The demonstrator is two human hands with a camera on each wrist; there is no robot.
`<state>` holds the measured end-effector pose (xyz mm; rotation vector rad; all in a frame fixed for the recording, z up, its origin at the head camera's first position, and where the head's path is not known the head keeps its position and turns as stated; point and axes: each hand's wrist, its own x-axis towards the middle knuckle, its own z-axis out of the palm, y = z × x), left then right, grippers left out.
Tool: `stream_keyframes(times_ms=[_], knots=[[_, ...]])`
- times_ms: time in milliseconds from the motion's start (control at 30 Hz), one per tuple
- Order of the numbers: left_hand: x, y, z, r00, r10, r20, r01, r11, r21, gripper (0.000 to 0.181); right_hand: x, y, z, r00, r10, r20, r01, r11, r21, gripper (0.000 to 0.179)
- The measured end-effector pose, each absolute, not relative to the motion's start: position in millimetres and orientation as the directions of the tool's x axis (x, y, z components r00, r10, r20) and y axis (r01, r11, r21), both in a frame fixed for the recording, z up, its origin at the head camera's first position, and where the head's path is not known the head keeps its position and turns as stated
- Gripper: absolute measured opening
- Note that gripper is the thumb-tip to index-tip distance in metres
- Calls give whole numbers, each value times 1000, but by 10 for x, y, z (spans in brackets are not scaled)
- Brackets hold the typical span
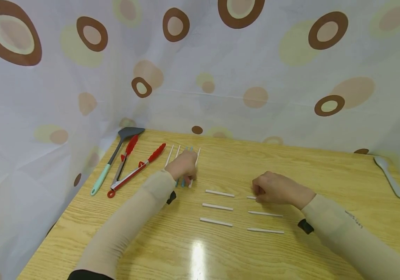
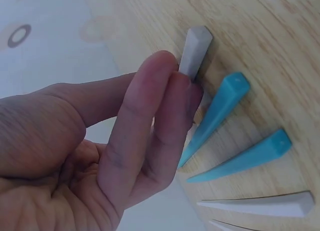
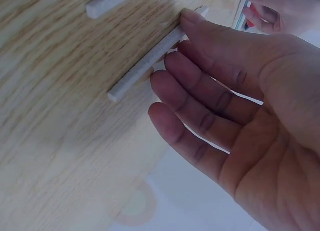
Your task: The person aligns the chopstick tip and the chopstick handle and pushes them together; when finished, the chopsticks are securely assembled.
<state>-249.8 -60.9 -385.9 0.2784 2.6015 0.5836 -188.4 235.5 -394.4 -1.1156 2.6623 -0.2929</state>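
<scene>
In the head view, my left hand (image 1: 183, 165) is at the right end of a row of slim tapered chopsticks. Its fingertips pinch a white chopstick (image 2: 196, 48), whose square end sticks out beyond them in the left wrist view. Beside it lie a blue chopstick (image 2: 220, 108), another blue chopstick (image 2: 250, 158) and a white one (image 2: 265, 205). Farther right, my right hand (image 1: 278, 188) holds a short white stick (image 3: 145, 66) near one end between thumb and index finger, low over the table. The other fingers are loosely bent.
Several short white sticks (image 1: 217, 207) lie in two columns on the wooden table (image 1: 151, 249). At the left are a spatula (image 1: 114, 151) with a mint handle and red-tipped tongs (image 1: 133, 171). A grey spoon (image 1: 390, 177) lies far right. A patterned curtain (image 1: 220, 58) hangs behind.
</scene>
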Motion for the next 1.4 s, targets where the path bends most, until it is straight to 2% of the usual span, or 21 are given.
stream_keyframes(times_ms=[200, 333, 433, 533, 633, 700, 1033, 1400], knots=[[-2427, -601, -3782, -883, 329, -335, 162, 882, 442, 29, -1885, 2355, -3954, -680, -720, -142, -672, 689, -272, 17], [-2351, -522, -3716, -873, 419, -248, 287, 854, 434, 20, -1885, 2354, -3957, -673, -728, -132, -681, 680, -272, 18], [-2294, -426, -3715, -815, 536, -219, 411, 802, 433, 17, -1885, 2364, -3957, -675, -725, -135, -678, 682, -273, 19], [-2232, -333, -3747, -727, 649, -226, 525, 737, 427, 18, -1887, 2381, -3949, -680, -720, -142, -672, 688, -274, 20], [-2178, -266, -3797, -655, 715, -243, 586, 684, 433, 22, -1885, 2393, -3941, -677, -722, -141, -672, 685, -280, 21], [-2153, -239, -3834, -630, 733, -258, 599, 669, 440, 24, -1882, 2395, -3941, -670, -730, -134, -679, 676, -285, 22], [-2129, -189, -3921, -613, 740, -275, 615, 666, 422, 25, -1864, 2401, -3939, -658, -744, -113, -692, 657, -298, 26], [-2146, -177, -3994, -613, 749, -253, 670, 662, 336, 11, -1862, 2366, -3939, -660, -736, -150, -692, 673, -261, 26]])
